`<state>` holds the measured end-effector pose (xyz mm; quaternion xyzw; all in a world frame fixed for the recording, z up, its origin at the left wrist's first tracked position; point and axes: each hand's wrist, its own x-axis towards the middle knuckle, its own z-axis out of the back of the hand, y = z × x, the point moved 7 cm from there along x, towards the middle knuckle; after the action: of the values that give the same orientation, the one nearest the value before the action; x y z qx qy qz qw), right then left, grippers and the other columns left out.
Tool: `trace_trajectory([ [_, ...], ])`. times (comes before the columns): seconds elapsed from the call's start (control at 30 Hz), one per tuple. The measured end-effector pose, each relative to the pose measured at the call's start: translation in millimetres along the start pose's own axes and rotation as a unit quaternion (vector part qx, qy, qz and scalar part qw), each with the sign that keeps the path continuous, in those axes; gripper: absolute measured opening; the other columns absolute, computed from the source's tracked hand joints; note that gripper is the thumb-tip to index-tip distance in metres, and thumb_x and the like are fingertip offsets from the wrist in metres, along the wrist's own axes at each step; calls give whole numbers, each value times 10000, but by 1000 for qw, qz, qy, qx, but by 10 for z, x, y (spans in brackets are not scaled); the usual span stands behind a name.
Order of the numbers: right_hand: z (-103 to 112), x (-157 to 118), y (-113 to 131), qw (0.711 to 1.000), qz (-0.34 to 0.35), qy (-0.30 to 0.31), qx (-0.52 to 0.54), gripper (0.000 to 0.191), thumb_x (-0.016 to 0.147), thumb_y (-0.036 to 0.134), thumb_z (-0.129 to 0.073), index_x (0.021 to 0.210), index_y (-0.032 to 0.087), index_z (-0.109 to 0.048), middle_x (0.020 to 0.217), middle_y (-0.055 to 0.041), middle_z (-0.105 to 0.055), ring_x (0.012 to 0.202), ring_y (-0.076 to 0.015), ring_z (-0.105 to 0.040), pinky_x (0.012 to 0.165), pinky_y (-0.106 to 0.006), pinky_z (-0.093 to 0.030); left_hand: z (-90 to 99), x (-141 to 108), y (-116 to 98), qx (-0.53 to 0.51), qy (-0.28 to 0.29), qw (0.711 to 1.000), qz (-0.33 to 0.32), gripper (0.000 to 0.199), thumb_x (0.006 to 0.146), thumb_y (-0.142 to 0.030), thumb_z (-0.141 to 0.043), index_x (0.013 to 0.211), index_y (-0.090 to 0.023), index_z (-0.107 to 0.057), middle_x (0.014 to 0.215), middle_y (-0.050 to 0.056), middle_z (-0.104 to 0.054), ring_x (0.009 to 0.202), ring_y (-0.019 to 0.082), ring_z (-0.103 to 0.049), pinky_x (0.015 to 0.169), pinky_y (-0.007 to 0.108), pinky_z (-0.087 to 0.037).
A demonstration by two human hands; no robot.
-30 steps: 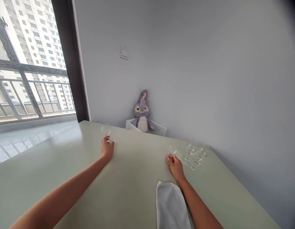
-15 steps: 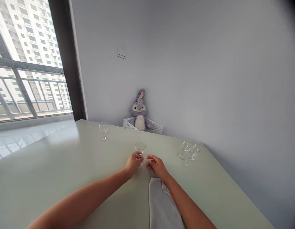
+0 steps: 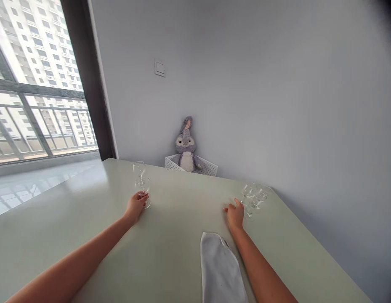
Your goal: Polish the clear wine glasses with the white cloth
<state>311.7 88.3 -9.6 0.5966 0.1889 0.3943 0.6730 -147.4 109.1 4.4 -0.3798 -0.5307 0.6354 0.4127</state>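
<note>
My left hand (image 3: 136,207) is closed around the lower bowl and stem of a clear wine glass (image 3: 142,185), upright at the left side of the table. Just behind it stands another wine glass (image 3: 139,168), partly overlapped by the held one. On the right, my right hand (image 3: 235,213) has its fingers apart and holds nothing that I can see. It is close beside a cluster of several stemmed wine glasses (image 3: 254,198); whether a fingertip touches the nearest one, I cannot tell. A folded grey-white cloth (image 3: 219,265) lies by my right forearm.
The pale green table (image 3: 173,244) reaches toward the wall, its right edge running along it. Behind the far edge, a grey plush rabbit (image 3: 186,151) sits in a white perforated basket (image 3: 209,168). A large window (image 3: 40,97) is at the left.
My left hand has carried the wine glass from the table's middle leftward, near the other glass. My right hand has moved right, from beside the carried glass toward the cluster.
</note>
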Motion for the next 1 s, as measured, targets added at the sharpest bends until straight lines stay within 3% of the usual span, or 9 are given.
trace_trajectory([
  [0.13,4,50,-75,1000,-30,2,-2,592,649,291,-484,1220,134,-464,1390,-227,-179,439,-84,-569,581,-329,-475,274,191,61,-20,-47,999,9,319,536,-346,-665,808,-186,-617,693,-2,-549,515,91,-474,429,202,-320],
  [0.4,100,268,-196,998,-58,-13,5,612,604,271,-531,1212,223,-478,1427,-172,-89,474,-67,-582,524,-287,-474,526,533,118,-82,-87,993,13,309,545,-298,-664,828,-184,-613,767,17,-570,559,95,-510,447,200,-376],
  [0.7,69,405,-240,999,-31,15,10,581,601,234,-460,1181,232,-488,1401,-94,-207,600,-78,-609,515,-240,-492,440,560,101,-161,-29,987,-4,313,591,-214,-664,899,-176,-625,1068,59,-571,735,111,-583,602,223,-494],
  [0.9,65,362,-201,999,-32,22,-10,596,585,227,-465,1178,186,-506,1300,-109,-418,607,-101,-608,481,-219,-467,385,525,26,-180,1,984,-20,307,622,-181,-653,926,-184,-607,1059,58,-564,833,144,-599,686,245,-510],
  [1.0,47,328,-195,999,-30,29,-12,571,586,253,-479,1146,156,-537,1261,-123,-465,645,-124,-619,477,-215,-461,424,510,7,-162,-21,986,-28,327,629,-160,-624,952,-181,-573,1028,60,-555,815,146,-600,691,265,-502],
])
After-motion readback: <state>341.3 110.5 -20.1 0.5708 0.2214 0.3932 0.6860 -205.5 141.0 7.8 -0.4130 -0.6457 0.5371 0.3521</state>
